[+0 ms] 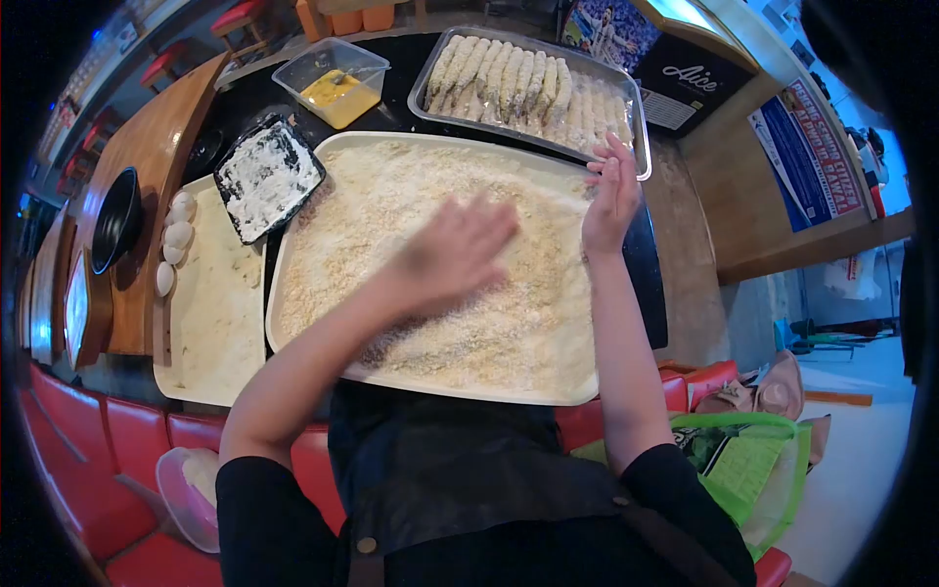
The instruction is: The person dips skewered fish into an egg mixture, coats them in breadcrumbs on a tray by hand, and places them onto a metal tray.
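Note:
A large cream tray (430, 390) in front of me is covered with pale breadcrumbs (342, 225). My left hand (455, 249) is over the middle of the crumbs, palm down, its fingers stretched out and smeared by motion. Whether it touches the crumbs I cannot tell. Along the tray's right rim, my right hand (611, 201) is raised with fingers pointing up, loosely extended and holding nothing I can see. Just beyond it is a metal tray (643, 147) with rows of long breaded pieces (499, 78).
A black dish of white flour (269, 176) overlaps the large tray's left corner. Behind stands a clear tub with yellow egg mix (342, 96). Several eggs (178, 235) line a second cream tray (210, 323) at left. A black bowl (116, 220) sits on the wooden counter (147, 147).

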A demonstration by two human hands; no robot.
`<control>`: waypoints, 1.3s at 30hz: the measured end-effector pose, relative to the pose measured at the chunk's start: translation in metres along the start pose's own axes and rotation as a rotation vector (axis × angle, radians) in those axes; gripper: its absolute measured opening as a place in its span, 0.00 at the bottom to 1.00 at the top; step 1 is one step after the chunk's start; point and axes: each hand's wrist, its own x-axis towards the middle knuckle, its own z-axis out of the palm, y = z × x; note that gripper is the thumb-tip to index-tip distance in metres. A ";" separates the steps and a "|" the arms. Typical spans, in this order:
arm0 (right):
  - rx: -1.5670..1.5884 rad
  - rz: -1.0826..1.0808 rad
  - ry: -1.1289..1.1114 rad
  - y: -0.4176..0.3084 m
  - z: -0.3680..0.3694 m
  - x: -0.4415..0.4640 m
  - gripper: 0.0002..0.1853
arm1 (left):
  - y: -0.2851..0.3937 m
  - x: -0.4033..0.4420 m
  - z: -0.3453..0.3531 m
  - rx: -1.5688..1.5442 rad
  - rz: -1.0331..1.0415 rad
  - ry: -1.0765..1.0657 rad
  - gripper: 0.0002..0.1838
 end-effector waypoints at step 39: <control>0.284 0.271 0.089 -0.014 -0.012 0.009 0.21 | -0.063 0.300 -0.030 -0.426 -0.644 0.674 0.16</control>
